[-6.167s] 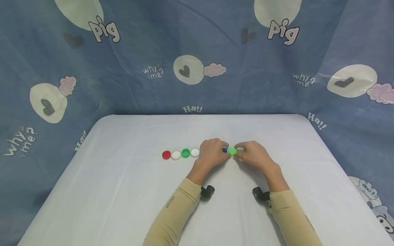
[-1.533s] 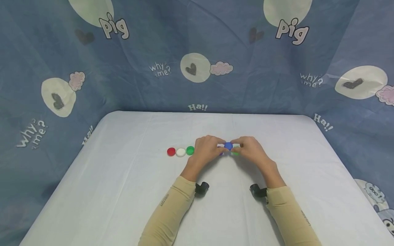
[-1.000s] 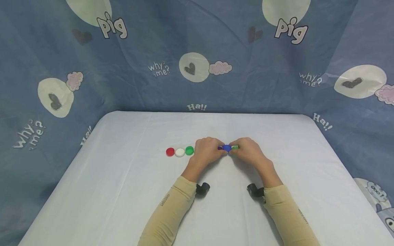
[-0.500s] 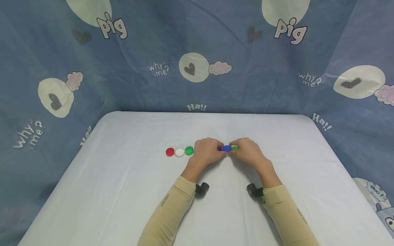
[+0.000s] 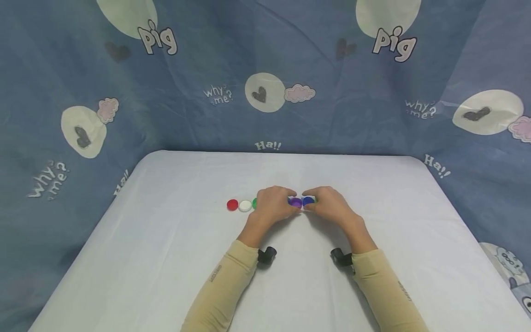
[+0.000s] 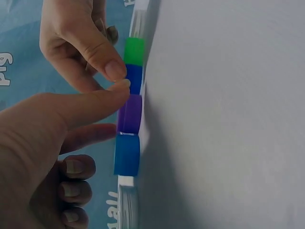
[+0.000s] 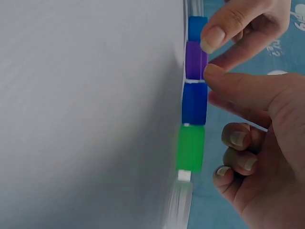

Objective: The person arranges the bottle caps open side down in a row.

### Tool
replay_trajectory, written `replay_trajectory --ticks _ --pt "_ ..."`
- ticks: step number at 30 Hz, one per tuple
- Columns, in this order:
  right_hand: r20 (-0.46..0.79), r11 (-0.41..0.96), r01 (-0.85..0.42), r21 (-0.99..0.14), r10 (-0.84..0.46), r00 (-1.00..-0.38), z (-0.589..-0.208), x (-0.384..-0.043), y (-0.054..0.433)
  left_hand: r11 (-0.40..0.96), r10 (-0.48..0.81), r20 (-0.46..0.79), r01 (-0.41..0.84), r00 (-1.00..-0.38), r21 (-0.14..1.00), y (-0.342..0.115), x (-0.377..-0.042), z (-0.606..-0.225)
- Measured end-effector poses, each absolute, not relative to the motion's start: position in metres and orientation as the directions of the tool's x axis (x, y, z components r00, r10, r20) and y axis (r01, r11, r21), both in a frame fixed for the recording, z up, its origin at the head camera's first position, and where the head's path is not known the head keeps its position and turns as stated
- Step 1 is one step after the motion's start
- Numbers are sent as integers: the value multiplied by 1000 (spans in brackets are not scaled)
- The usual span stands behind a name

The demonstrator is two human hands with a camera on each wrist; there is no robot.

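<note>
Bracketing the purple cap and blue cap respectively, the left hand and right hand show narrow grips, contact uncertain; the left half-hides a green cap, aligned with the white cap and red cap on the white tabletop before a printed backdrop.

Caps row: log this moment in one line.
left hand: at purple cap; right hand: at dark blue cap; light green cap: beside dark blue cap

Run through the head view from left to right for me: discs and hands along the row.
Red disc, white disc, green disc, left hand, purple disc, dark blue disc, right hand.
</note>
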State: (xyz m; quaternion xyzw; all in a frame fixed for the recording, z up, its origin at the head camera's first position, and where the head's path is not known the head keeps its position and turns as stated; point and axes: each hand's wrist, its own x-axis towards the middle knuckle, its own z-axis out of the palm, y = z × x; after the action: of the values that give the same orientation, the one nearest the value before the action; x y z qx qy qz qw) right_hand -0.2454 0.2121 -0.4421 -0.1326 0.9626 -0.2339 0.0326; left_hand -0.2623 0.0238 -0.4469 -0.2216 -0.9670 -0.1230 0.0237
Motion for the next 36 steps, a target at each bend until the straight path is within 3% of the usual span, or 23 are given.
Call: replay_trajectory --ticks 17,29,36 --pt "27 853 -278 -441 -297 -954 -444 -248 199 841 461 153 485 -874 239 20 -267 -454" --pt "44 790 -270 -550 -295 -954 -442 -254 206 824 463 189 499 -866 267 16 -270 -447" --pt "-4 722 -189 -666 -256 -967 -441 -252 215 820 469 212 512 -857 256 18 -267 -444"
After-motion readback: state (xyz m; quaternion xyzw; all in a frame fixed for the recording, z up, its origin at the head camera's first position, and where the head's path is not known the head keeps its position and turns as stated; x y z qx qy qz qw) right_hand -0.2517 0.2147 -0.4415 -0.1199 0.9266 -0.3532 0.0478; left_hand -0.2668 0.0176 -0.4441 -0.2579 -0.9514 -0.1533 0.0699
